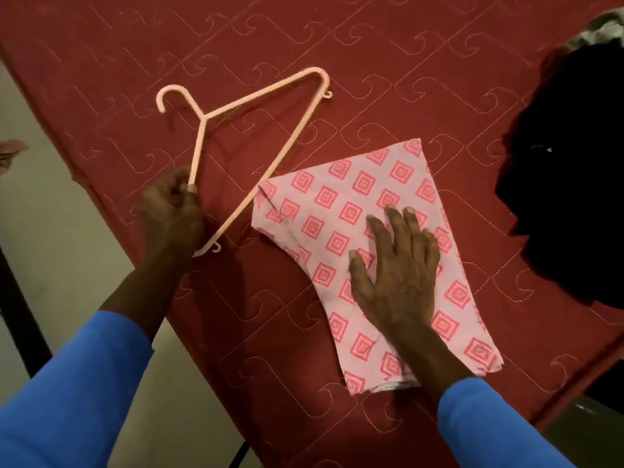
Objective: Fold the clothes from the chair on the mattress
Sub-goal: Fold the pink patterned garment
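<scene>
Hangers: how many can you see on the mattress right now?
1. The pink hanger lies on the red mattress, left of the patterned cloth, gripped at one corner by the left hand. The dark clothes pile at right could hide another.

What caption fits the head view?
Left hand grips pink hanger; right hand flattens patterned garment on red mattress.

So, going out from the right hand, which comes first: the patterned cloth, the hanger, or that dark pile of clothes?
1. Patterned cloth: directly under the right hand.
2. Dark pile of clothes: to its right.
3. Hanger: far left, in the left hand. These last two are near-tied.
</scene>
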`<state>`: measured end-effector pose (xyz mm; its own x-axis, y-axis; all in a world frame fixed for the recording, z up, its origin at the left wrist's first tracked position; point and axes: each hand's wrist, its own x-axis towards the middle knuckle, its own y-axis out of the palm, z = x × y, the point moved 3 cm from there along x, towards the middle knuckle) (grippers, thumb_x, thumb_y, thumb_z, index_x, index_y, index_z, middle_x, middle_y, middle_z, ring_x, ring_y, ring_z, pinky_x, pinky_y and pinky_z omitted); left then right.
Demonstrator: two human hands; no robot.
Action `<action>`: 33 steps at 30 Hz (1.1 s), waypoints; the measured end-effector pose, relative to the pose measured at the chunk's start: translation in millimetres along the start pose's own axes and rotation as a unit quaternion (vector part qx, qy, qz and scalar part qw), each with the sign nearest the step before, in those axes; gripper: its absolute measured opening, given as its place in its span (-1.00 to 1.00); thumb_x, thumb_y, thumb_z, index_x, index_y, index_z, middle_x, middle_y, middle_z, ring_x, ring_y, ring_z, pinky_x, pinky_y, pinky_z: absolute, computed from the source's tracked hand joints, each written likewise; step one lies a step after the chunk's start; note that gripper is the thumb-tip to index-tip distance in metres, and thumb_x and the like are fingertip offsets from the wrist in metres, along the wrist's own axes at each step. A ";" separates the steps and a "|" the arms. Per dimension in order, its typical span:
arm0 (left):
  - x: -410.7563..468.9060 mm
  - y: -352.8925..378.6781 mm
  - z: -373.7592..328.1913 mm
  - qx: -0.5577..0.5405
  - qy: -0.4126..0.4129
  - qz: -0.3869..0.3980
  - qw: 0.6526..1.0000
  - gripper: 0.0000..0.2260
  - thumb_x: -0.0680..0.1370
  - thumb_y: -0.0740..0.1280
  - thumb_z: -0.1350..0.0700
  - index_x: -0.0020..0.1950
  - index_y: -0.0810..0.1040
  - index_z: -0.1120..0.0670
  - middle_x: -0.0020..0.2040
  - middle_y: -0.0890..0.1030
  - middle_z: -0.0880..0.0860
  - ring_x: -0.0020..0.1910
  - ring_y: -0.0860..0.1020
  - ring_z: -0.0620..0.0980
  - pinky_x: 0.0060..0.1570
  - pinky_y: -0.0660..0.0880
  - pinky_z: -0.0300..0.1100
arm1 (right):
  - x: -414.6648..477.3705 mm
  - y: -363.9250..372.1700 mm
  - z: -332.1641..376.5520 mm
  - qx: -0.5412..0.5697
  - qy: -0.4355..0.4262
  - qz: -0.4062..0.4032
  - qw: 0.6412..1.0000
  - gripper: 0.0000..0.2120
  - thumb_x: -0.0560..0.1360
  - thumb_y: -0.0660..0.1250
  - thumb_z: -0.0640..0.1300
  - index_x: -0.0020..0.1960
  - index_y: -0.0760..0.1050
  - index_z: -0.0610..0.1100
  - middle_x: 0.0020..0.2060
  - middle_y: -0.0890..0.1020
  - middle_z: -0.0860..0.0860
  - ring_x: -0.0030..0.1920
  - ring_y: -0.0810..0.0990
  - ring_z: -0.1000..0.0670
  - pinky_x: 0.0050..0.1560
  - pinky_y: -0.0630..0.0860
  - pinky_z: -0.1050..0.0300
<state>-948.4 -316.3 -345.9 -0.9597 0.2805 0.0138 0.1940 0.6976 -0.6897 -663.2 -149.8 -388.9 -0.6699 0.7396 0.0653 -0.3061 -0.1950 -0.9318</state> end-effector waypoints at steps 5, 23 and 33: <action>-17.3 15.4 -14.7 -0.134 0.075 0.139 0.978 -0.73 0.67 0.29 0.29 0.35 0.61 0.14 -0.20 0.56 0.00 -0.34 0.48 -0.13 -0.38 0.46 -0.28 | -1.9 -10.0 -9.5 0.218 0.056 -0.085 0.971 -0.62 0.64 0.26 -0.02 0.42 0.46 -0.10 0.44 0.46 -0.04 0.49 0.37 -0.07 0.48 0.30 -0.27; -17.7 56.4 -23.4 0.061 0.140 0.114 0.982 -0.76 0.56 0.45 0.19 0.21 0.61 0.03 0.10 0.50 0.04 -0.11 0.58 -0.08 -0.11 0.47 -0.45 | 149.1 -11.5 34.8 -0.127 -0.201 0.138 0.961 -0.31 0.52 0.39 -0.07 0.58 0.24 -0.15 0.53 0.32 -0.12 0.53 0.25 -0.20 0.42 0.27 -0.21; -14.1 56.2 -21.4 0.063 0.074 0.103 0.990 -0.90 0.55 0.49 0.08 0.06 0.67 -0.01 -0.03 0.60 0.01 -0.25 0.50 -0.30 -0.30 0.35 -0.53 | 148.2 -5.3 54.6 -0.108 -0.262 0.130 0.950 -0.65 0.58 0.26 0.03 0.30 0.49 -0.10 0.13 0.60 -0.09 0.18 0.51 -0.14 0.30 0.33 -0.14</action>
<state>-919.7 -266.9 -369.4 -0.8608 0.5076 -0.0363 0.3461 0.5316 -0.7731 -797.8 -74.3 -354.8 -0.9661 0.2510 -0.0607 0.0237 -0.1479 -0.9887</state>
